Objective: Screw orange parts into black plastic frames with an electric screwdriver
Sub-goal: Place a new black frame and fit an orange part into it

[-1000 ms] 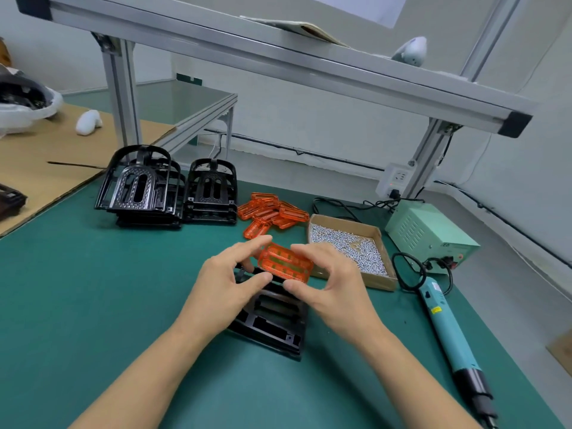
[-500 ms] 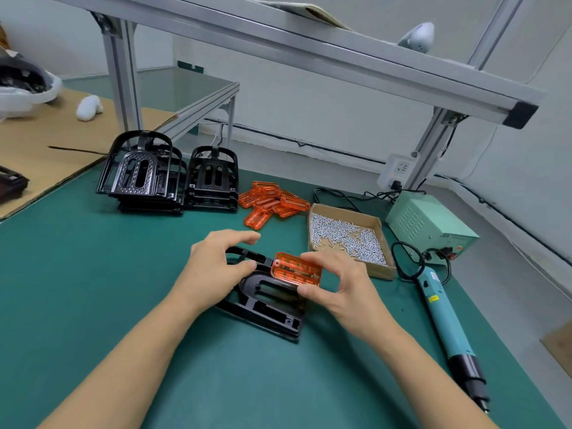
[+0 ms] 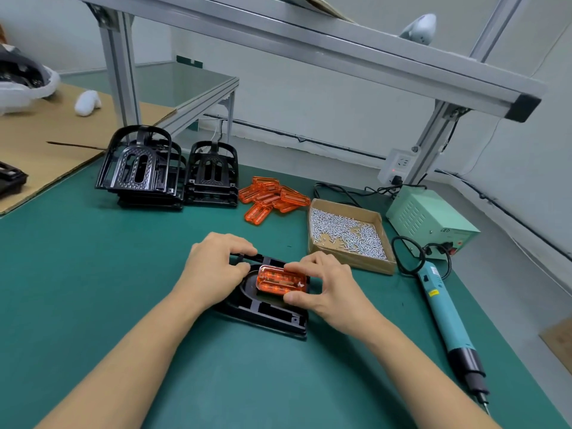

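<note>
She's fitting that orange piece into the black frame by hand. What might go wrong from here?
1. The orange part may seat crooked: the right hand only pinches it over the black frame, and no screw is in yet.
2. The frame could slide on the green mat, since only the left hand steadies it.
3. Reaching for the electric screwdriver means letting go with one hand, and an arm passing the open box of screws might knock it.

"LED" printed on the pale green power supply box [image 3: 430, 219], other labels unreadable
</note>
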Demonstrator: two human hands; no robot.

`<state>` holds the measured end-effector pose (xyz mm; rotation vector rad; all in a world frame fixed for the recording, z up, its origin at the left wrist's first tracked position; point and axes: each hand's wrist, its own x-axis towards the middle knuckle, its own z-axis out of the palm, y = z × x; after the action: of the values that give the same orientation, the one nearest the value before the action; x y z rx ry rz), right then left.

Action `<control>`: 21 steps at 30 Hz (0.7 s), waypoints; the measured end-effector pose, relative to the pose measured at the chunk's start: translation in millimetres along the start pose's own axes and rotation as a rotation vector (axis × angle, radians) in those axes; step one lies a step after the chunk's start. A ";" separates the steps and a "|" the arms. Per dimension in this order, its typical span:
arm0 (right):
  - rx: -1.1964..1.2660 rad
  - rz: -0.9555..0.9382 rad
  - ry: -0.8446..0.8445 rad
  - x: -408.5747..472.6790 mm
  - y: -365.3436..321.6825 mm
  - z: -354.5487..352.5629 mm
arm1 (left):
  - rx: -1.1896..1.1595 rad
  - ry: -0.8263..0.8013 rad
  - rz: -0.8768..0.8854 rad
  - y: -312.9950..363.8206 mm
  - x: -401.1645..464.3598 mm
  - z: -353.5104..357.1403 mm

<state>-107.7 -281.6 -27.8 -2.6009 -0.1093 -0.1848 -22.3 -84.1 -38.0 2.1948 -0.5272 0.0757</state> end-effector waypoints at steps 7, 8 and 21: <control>-0.011 0.017 -0.075 -1.3 -0.7 -1.0 | 0.032 -0.014 -0.032 0.9 0.2 0.0; -0.006 0.024 -0.083 -1.4 -0.6 -1.8 | 0.031 -0.013 -0.034 1.5 0.2 0.1; 0.017 0.128 -0.137 7.7 -3.0 -8.2 | 0.003 0.010 -0.088 4.9 -1.4 0.5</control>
<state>-101.4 -282.8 -18.1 -2.5915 0.0072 0.0408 -25.6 -86.6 -35.1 2.2161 -0.4249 0.0407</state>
